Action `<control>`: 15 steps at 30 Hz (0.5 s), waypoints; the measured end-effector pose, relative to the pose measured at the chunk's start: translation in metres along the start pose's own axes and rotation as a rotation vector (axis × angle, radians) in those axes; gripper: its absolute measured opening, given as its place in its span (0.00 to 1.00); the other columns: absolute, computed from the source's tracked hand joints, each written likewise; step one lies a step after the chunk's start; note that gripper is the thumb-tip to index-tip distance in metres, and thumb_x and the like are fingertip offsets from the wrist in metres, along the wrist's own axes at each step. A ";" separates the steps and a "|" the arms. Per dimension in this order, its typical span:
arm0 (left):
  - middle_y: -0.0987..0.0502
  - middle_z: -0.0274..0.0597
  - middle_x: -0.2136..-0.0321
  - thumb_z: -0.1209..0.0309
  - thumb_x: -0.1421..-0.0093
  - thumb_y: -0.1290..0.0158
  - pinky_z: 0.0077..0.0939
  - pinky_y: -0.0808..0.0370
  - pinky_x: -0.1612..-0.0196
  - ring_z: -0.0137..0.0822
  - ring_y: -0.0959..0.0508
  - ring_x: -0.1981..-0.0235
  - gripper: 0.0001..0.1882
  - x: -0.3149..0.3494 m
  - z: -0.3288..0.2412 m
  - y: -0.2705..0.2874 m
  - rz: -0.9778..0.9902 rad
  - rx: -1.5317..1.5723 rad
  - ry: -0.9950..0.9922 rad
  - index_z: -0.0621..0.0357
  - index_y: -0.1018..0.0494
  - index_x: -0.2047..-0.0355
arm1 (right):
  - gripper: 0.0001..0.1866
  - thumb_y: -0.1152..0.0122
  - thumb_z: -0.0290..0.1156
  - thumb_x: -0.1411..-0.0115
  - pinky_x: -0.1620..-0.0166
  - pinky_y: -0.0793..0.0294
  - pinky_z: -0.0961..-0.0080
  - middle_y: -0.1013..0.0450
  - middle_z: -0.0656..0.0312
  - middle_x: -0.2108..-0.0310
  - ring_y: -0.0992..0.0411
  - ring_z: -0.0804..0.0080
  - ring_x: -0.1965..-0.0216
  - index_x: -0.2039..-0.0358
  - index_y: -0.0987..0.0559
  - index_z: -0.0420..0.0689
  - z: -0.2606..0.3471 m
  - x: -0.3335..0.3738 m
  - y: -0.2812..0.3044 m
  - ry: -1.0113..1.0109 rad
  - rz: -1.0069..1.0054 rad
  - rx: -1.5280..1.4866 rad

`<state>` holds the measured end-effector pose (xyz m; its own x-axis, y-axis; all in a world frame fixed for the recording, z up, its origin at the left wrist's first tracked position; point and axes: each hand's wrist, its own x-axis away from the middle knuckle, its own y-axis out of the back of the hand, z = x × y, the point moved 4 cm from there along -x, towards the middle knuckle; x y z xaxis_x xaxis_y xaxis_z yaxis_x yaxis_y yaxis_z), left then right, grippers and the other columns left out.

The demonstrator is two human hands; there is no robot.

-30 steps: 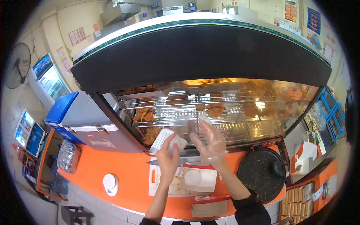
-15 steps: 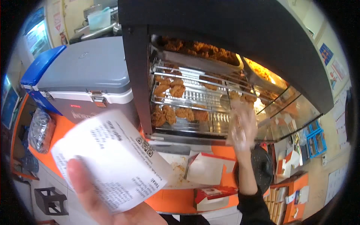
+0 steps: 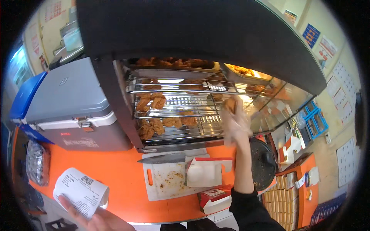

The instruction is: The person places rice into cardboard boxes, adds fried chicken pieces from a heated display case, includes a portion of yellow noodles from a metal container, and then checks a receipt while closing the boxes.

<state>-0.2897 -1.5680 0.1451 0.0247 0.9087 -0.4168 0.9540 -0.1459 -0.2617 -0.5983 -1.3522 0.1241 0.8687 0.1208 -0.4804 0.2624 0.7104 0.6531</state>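
Note:
A white printed receipt [image 3: 83, 192] is pinched in my left hand [image 3: 101, 222] at the lower left, its edges curling. My right hand [image 3: 236, 122], in a clear plastic glove, reaches to the front of a black heated display cabinet [image 3: 204, 30]. Its fingers are closed round a browned piece of fried chicken [image 3: 230, 104]. More fried chicken [image 3: 156, 126] lies on the wire racks to the left of that hand. Higher up in the cabinet, a metal tray [image 3: 173, 72] holds further pieces.
On the orange counter [image 3: 127, 169], a white cutting board [image 3: 156, 188] with crumbs bears a knife [image 3: 163, 158] and an open carton [image 3: 202, 178]. A red-and-white box [image 3: 216, 200] sits nearer. A round black pan [image 3: 264, 163] stands beside my right forearm; a grey cooler [image 3: 69, 104] is left.
My left hand has lowered the receipt toward the lower left. My gloved right hand remains at the cabinet; chicken now shows clearly in its fingers. The whole view has shifted.

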 end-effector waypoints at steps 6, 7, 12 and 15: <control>0.51 0.60 0.41 0.68 0.48 0.54 0.42 0.48 0.42 0.49 0.45 0.42 0.40 0.020 0.016 -0.001 0.175 0.045 0.118 0.58 0.61 0.38 | 0.27 0.41 0.40 0.53 0.74 0.29 0.70 0.33 0.50 0.56 0.30 0.53 0.69 0.51 0.34 0.51 -0.087 0.102 0.056 -0.634 0.369 -1.530; 0.51 0.60 0.41 0.68 0.48 0.54 0.42 0.48 0.42 0.49 0.45 0.42 0.40 0.024 0.022 0.001 0.187 0.045 0.130 0.58 0.61 0.38 | 0.26 0.41 0.39 0.53 0.74 0.29 0.71 0.33 0.51 0.57 0.30 0.55 0.70 0.52 0.33 0.52 -0.104 0.115 0.059 -0.668 0.318 -1.534; 0.49 0.52 0.40 0.68 0.46 0.56 0.41 0.50 0.40 0.47 0.47 0.40 0.34 0.046 0.046 -0.006 0.259 -0.222 0.071 0.58 0.53 0.39 | 0.23 0.39 0.30 0.51 0.69 0.28 0.72 0.29 0.57 0.64 0.30 0.63 0.71 0.53 0.31 0.53 -0.241 0.177 0.105 -0.577 -0.115 -0.236; 0.49 0.46 0.40 0.74 0.45 0.58 0.39 0.49 0.40 0.43 0.47 0.40 0.32 0.056 0.062 -0.006 0.339 -0.357 -0.021 0.55 0.51 0.39 | 0.28 0.35 0.29 0.56 0.64 0.28 0.67 0.29 0.55 0.69 0.29 0.61 0.69 0.52 0.32 0.53 -0.315 0.201 0.111 -0.330 -0.009 0.639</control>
<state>-0.3128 -1.5407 0.0697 0.3488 0.8244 -0.4457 0.9363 -0.2854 0.2047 -0.5267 -1.0301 -0.0844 0.9207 -0.1704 -0.3511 0.3768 0.1535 0.9135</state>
